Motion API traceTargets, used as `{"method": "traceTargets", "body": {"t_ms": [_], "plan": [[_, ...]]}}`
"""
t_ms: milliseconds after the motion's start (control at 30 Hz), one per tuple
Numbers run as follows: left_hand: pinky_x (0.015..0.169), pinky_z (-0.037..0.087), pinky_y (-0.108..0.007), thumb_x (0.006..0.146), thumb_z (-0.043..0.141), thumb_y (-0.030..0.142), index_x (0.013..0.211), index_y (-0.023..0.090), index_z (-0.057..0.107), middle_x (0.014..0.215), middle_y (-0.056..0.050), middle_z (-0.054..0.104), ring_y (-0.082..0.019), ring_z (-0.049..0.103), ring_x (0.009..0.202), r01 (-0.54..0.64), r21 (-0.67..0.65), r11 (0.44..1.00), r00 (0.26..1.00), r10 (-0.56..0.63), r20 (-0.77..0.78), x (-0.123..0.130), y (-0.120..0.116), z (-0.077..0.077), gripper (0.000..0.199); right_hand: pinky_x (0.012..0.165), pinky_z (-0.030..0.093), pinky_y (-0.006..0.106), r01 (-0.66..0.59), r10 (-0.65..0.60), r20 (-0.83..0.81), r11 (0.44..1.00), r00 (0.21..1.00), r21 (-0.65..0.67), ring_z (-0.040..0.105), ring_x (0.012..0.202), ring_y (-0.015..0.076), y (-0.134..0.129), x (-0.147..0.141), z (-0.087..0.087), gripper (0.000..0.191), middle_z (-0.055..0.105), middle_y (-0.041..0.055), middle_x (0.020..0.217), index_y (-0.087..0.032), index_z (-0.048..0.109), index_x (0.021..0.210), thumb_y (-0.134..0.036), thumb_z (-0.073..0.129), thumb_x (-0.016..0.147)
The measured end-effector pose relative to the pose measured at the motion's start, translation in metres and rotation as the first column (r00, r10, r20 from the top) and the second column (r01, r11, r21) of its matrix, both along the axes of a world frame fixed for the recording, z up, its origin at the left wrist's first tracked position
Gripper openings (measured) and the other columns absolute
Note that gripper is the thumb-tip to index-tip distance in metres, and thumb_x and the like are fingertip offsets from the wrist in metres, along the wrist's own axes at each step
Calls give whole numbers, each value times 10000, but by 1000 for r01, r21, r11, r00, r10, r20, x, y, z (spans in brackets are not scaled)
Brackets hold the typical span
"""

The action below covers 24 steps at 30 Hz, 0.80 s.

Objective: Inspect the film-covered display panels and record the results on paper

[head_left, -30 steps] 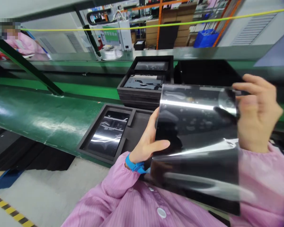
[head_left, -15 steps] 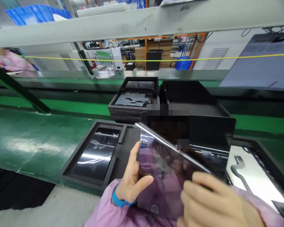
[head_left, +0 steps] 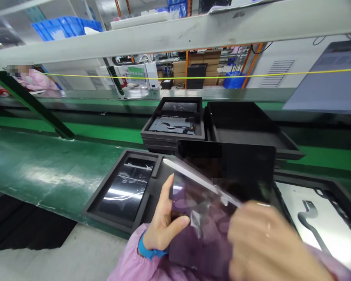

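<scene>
My left hand (head_left: 163,222), with a blue band at its wrist, grips the left edge of a glossy black display panel (head_left: 248,164) between thumb and fingers. The panel is tilted up in front of me. Across its lower part lies a clear protective film (head_left: 193,191), its upper edge lifted away from the dark glass in a slanting bright line. My right hand (head_left: 266,238), smeared by motion, is closed at the film's right end. Its fingertips are partly hidden.
At left, a black foam tray (head_left: 95,201) holds another dark panel (head_left: 125,191). A silver-backed panel (head_left: 330,222) with a ribbon cable lies at right. Behind are stacked trays (head_left: 172,137) and a black bin (head_left: 248,134). A yellow cord (head_left: 163,78) spans the view; a co-worker (head_left: 36,80) is far left.
My right hand has moved slightly right and down with the film, whose lifted edge now stands further from the panel. My left hand keeps its grip. The camera view has shifted slightly left.
</scene>
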<state>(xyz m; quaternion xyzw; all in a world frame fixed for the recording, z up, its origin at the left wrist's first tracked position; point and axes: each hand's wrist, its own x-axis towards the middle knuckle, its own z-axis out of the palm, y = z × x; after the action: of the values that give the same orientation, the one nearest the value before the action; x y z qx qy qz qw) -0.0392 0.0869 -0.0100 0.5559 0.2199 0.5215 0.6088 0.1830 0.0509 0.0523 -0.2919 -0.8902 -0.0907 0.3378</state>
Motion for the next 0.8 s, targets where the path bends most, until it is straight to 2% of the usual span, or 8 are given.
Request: {"method": "traceTargets", "body": {"t_ms": [33,67,133,200,333,533,667,800], "plan": [[942,481,-280,889,621,173,1446,434,255,1416,23,440,-216,564,1134,-21,5,1000,1000,21,-15,-3,2,1,716,823,468,446,205,-200,-81,977,976,51,582,907,256,11,8,7,227,654,0,940,-338,644,920,-184,549,784],[992,439,-271,886,624,166,1443,422,274,1442,29,404,-215,507,1205,-54,18,998,998,54,-32,-6,5,1,706,894,435,475,456,-437,-187,887,880,73,563,991,277,24,19,11,217,639,59,1010,-271,629,1001,-191,535,823],[1098,298,-250,864,648,153,1430,390,329,1485,60,327,-205,307,1354,-185,57,981,978,189,-87,-15,13,0,692,903,446,481,664,-643,-222,748,733,26,553,1039,303,49,42,6,261,624,140,1076,-157,607,1079,-277,465,895],[1141,177,-235,847,655,138,1429,354,350,1509,85,268,-186,144,1407,-342,88,936,928,351,-123,-26,24,-1,692,822,489,456,681,-688,1,718,726,-143,598,946,292,66,64,-14,296,656,128,1009,-143,627,1014,-307,400,920],[1144,150,-233,820,631,110,1474,278,260,1535,67,188,-176,69,1417,-494,60,868,866,497,-59,-46,45,-10,771,792,504,444,640,-522,370,642,768,-422,620,916,290,75,80,-71,308,673,111,972,-157,666,899,-247,372,914],[1149,-28,-322,837,634,245,1500,272,147,1550,51,63,-164,-33,1415,-320,-91,943,876,258,-407,-68,58,-41,823,846,475,471,596,-492,338,643,803,-481,563,1041,311,89,75,-116,314,630,127,1117,-172,635,1057,-230,365,909],[1155,48,-406,789,641,260,1466,257,297,1528,-14,195,-229,35,1415,-176,-193,965,845,47,-533,-67,61,-61,759,841,461,469,597,-529,286,644,799,-478,527,1048,306,107,76,-131,331,620,117,1074,-208,600,1136,-354,397,920],[1150,97,-447,762,620,279,1446,259,340,1524,-48,216,-279,59,1409,-158,-234,959,811,-9,-585,-62,68,-74,739,828,432,533,618,-581,248,615,775,-490,523,1043,344,121,72,-142,295,584,127,1141,-243,612,1102,-347,466,868]]}}
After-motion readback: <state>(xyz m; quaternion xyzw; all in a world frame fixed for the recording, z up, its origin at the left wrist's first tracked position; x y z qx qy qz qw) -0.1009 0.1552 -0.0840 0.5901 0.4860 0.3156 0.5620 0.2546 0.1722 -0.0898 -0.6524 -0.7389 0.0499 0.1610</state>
